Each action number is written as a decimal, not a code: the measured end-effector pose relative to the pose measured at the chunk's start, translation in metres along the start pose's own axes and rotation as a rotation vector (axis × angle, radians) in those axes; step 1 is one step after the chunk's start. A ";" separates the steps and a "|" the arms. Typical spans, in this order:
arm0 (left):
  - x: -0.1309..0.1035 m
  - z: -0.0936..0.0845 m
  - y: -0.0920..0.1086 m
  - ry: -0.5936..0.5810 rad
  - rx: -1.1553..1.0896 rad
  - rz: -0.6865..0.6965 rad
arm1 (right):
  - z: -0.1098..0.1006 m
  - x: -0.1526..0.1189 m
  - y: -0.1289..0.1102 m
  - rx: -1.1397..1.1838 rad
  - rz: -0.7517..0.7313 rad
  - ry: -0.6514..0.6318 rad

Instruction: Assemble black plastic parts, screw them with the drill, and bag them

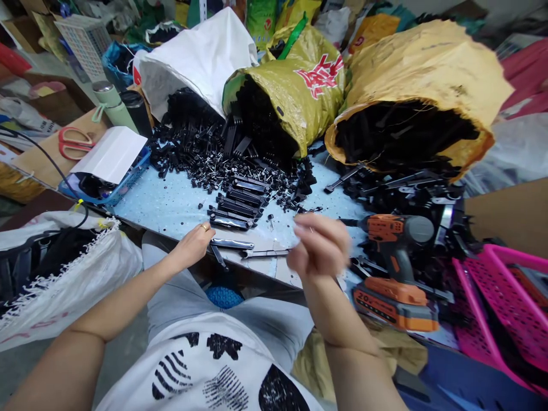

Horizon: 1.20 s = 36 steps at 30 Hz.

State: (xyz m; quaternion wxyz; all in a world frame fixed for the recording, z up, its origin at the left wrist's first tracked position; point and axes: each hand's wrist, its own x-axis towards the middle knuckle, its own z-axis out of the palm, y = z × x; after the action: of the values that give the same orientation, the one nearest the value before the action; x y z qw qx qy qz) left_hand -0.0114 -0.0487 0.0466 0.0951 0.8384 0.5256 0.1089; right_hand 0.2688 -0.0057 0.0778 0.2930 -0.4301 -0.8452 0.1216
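Observation:
My left hand is closed at the left end of a black bar-shaped part at the table's front edge. A second thin piece slants down from that end. My right hand is raised over the table, blurred, with its fingers curled together; what they hold, if anything, is too small to make out. Between the hands lies an open-end wrench. Just beyond my left hand, several black bar parts lie in a row. A loose screw sits beside them.
A heap of small black-headed screws spreads behind the row. White, olive and yellow sacks spill black parts. An orange cordless drill and pink basket are at right; a blue basket and scissors at left.

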 end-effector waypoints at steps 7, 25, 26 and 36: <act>-0.008 0.030 0.002 0.136 -0.027 -0.012 | 0.052 0.044 0.070 -0.229 0.396 -0.166; -0.013 0.067 -0.016 0.422 -0.206 0.120 | 0.061 -0.022 0.032 0.471 0.326 0.014; -0.011 0.068 -0.017 0.419 -0.206 0.113 | 0.062 -0.025 0.028 0.473 0.312 0.013; -0.003 0.071 -0.019 0.502 -0.176 0.147 | 0.050 -0.032 0.018 0.082 0.010 -0.045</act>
State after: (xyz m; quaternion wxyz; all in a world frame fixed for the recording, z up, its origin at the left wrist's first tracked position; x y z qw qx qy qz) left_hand -0.0084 -0.0463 -0.0270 0.0263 0.8095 0.4590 0.3651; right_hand 0.2650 -0.0186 0.0169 0.2908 -0.4191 -0.8436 0.1674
